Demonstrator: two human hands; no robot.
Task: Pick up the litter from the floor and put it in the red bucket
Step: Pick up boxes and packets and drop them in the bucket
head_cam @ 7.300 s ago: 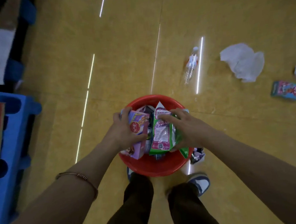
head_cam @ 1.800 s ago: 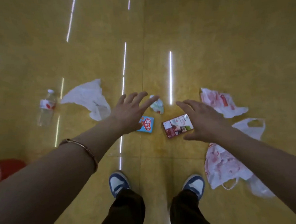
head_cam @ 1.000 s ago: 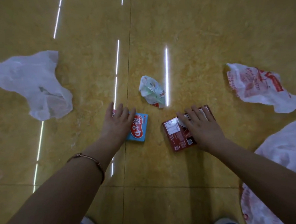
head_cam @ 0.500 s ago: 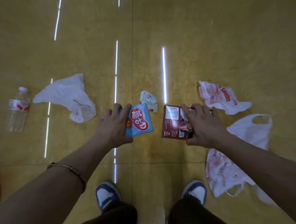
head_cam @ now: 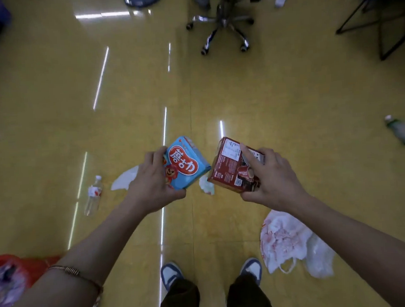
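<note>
My left hand grips a light blue snack box with a red label, held up above the floor. My right hand grips a dark red box beside it, also lifted. The red bucket shows at the lower left edge, partly behind my left forearm, with litter inside. On the yellow floor lie a clear plastic bottle, a white plastic bag mostly behind my left hand, a small crumpled wrapper below the boxes, and white-and-red plastic bags by my right foot.
An office chair base stands at the far middle. A black metal frame is at the top right. Another bottle lies at the right edge. My shoes are at the bottom.
Both hands have lifted the boxes off the floor and I have straightened up, so the view now takes in the chair and the bucket.
</note>
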